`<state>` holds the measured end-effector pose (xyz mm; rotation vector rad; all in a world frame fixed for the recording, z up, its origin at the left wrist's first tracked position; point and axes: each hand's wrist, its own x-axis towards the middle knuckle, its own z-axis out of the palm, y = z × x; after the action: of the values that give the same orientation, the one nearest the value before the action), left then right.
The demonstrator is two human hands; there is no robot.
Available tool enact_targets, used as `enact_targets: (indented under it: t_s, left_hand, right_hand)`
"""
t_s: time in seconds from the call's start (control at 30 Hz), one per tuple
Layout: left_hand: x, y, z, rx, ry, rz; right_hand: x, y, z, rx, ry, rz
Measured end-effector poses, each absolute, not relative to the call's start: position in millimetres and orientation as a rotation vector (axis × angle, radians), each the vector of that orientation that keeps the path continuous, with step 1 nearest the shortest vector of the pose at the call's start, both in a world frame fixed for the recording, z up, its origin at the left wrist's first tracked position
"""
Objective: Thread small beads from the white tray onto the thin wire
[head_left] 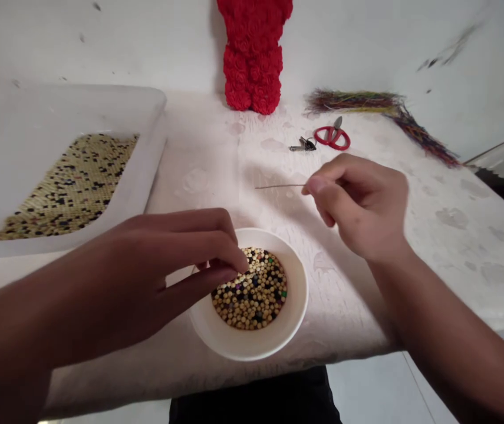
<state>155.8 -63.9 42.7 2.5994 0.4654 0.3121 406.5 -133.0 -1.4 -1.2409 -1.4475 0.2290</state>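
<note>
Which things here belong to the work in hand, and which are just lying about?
In use: left hand touching beads in a white bowl; right hand pinching a needle.

Lying about: plastic tray holding a beaded mat; red scissors; keys; coloured threads; red rose figure.

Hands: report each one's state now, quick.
Left hand: fingers bunched at the beads in a white bowl; cannot tell if holding any.
Right hand: pinched shut on a thin metal needle.

1. My left hand (145,277) hides some beads (252,291) in the bowl (296,294); I cannot tell if my fingertips (238,262) hold any.
2. The top edge cuts off the red rose figure (252,53).
</note>
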Motion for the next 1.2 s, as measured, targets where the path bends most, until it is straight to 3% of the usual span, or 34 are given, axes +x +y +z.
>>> enact_targets:
  t_s: [0.3, 1.2]
  left_hand:
    - [150.6, -67.1, 10.3, 1.995, 0.665, 0.907]
    - [157.4, -69.6, 5.2, 1.731, 0.704, 0.858]
  right_hand:
    - [376.3, -167.1, -5.1, -1.035, -1.552, 0.358]
    - [376.0, -168.4, -2.0, -1.127, -1.800, 0.195]
